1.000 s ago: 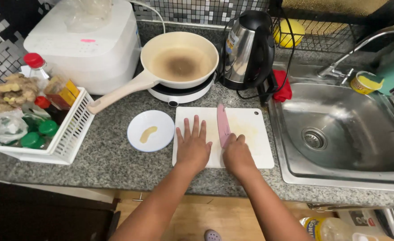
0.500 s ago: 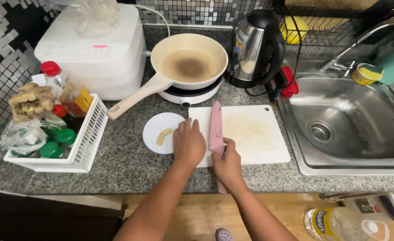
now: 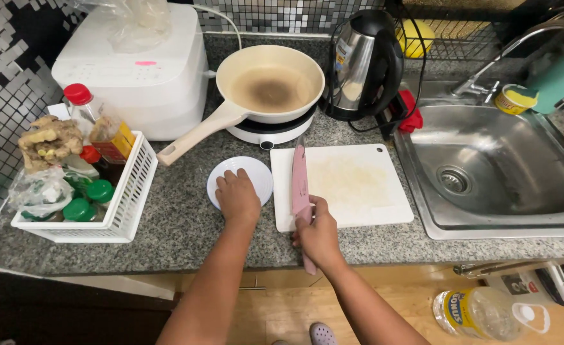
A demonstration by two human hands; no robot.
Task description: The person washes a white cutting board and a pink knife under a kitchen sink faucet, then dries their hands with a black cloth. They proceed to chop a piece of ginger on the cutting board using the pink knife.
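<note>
My right hand (image 3: 319,233) grips the handle of a pink knife (image 3: 300,182), whose blade lies along the left edge of a white cutting board (image 3: 352,185) on the granite counter. Just left of the board, my left hand (image 3: 237,197) rests over a small white plate (image 3: 256,171) with its fingers curled down; whatever is on the plate is hidden under it.
Behind the board, a cream frying pan (image 3: 272,86) sits on a small white hob. A black kettle (image 3: 362,64) stands to its right, then a steel sink (image 3: 486,172). At the left are a white basket of bottles (image 3: 97,198) and a white rice cooker (image 3: 135,76).
My left hand has moved left from the board onto the small plate and covers the piece that lay there. My right hand has slid down to the knife's handle.
</note>
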